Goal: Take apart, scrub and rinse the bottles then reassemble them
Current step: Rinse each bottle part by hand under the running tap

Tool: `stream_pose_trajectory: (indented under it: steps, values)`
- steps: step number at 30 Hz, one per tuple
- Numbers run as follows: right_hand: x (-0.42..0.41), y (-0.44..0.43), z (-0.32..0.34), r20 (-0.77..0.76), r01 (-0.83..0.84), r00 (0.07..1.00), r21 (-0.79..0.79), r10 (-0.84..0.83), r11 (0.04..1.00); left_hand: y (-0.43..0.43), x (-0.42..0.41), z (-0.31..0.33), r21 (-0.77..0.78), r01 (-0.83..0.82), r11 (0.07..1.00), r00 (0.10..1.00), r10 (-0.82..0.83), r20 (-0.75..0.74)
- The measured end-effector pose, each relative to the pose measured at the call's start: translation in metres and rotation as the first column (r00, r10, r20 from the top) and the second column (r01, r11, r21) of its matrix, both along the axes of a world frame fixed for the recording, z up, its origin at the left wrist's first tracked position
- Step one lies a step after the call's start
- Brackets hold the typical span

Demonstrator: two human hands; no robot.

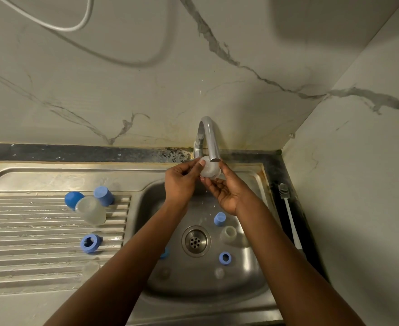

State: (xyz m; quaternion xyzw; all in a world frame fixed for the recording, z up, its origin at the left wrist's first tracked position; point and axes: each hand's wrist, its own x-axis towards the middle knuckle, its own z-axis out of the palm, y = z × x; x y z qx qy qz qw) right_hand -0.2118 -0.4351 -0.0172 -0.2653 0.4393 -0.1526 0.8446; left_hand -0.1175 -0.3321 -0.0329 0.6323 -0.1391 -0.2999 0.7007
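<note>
Holding a translucent bottle part (208,170) just under the tap spout (209,137), both hands meet above the sink basin (161,285). The left hand (182,183) pinches it with thumb and curled fingertips. The right hand (226,194) grips it from the other side and beneath, fingers curled. Below the hands, in the basin, lie a blue cap (219,218), a clear piece (228,234) and a blue ring (225,258). Well left of the left hand, a clear bottle (91,210) lies on the drainboard (29,243). Right of the right hand lies a white brush (289,208).
</note>
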Motion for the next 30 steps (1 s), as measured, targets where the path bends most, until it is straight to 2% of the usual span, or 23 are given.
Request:
stream_pose_trajectory:
  steps: [3, 8, 14, 19, 22, 25, 30]
  values:
    - [0.003, 0.002, -0.001, 0.003, -0.008, 1.000, 0.002, 0.008, 1.000, 0.001, 0.002, -0.003, 0.037, -0.035, 0.999, 0.999, 0.034, 0.019]
    - [0.006, 0.004, -0.006, -0.058, -0.052, 0.997, -0.083, 0.047, 0.995, 0.010, 0.002, -0.010, 0.063, -0.036, 0.997, 0.998, 0.033, 0.047]
    - [0.010, 0.003, -0.014, -0.156, -0.140, 0.982, -0.216, 0.107, 0.966, 0.016, -0.003, -0.015, 0.073, -0.053, 0.996, 0.998, 0.055, -0.029]
    - [0.002, 0.003, -0.016, -0.191, -0.213, 0.969, -0.330, 0.156, 0.920, 0.021, -0.003, -0.019, 0.082, -0.001, 0.997, 0.997, 0.008, -0.083]
    - [-0.006, 0.004, -0.017, -0.237, -0.297, 0.947, -0.399, 0.215, 0.867, 0.027, -0.005, -0.025, 0.063, 0.029, 0.998, 0.993, -0.022, -0.117]
    - [-0.011, 0.007, -0.019, -0.346, -0.409, 0.903, -0.514, 0.254, 0.754, 0.031, -0.008, -0.031, 0.075, 0.059, 0.995, 0.990, -0.049, -0.130]
    - [-0.013, 0.006, -0.028, -0.453, -0.443, 0.880, -0.672, 0.143, 0.593, 0.032, -0.009, -0.028, 0.088, 0.080, 0.993, 0.993, -0.072, -0.091]
